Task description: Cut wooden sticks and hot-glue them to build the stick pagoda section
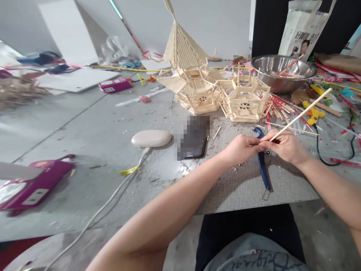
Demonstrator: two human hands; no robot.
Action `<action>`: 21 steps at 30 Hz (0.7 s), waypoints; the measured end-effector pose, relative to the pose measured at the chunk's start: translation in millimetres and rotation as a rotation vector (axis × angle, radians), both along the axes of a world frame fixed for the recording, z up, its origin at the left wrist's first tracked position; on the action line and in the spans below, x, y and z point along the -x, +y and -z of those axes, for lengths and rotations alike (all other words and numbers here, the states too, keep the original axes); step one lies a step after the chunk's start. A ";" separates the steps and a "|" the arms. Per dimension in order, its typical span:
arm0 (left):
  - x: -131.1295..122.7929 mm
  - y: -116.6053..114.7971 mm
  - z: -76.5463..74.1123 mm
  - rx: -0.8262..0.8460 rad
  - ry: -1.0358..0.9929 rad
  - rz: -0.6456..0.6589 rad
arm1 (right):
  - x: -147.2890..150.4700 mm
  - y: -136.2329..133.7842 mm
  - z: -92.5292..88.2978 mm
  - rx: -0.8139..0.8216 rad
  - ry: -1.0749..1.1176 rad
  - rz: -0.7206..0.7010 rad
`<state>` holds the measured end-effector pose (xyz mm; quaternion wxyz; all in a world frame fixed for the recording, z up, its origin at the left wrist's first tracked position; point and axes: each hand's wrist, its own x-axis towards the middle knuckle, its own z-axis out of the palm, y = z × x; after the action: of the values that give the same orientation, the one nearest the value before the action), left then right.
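Observation:
A thin pale wooden chopstick (pixel 301 113) slants up and to the right from between my two hands. The fingers of my right hand (pixel 287 146) are closed around it near its lower end. My left hand (pixel 241 149) is pinched at that same lower end, its fingertips meeting those of my right. Partly behind my fingers, on the table, lies a dark blue tool (pixel 263 171) with a curved top and a wire loop at the bottom. Beyond my hands stand a low openwork stick model (pixel 245 99) and a taller one (pixel 194 86) with a pointed roof.
A phone (pixel 194 137) and a pale oval device (pixel 151 138) with a cable lie to the left. Behind at right are a metal bowl (pixel 282 82), red-marked sticks (pixel 282 107) and a yellow glue gun (pixel 313 112). A purple power strip (pixel 39 182) sits far left.

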<state>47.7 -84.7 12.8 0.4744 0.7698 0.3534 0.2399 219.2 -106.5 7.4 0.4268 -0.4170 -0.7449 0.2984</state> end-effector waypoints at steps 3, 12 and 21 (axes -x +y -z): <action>-0.5 0.3 3.1 -0.013 0.022 0.008 | 1.1 0.1 2.1 0.037 0.009 -0.018; 0.6 4.1 8.5 -0.235 0.074 -0.102 | 1.0 2.0 8.2 0.044 -0.006 0.068; 4.6 13.6 15.4 -0.244 0.154 0.036 | 8.8 1.5 10.4 -0.093 -0.234 0.010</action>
<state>43.1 -71.0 -2.7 0.3530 0.8439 0.3433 0.2128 210.4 -105.0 -3.0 0.3572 -0.4325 -0.8006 0.2106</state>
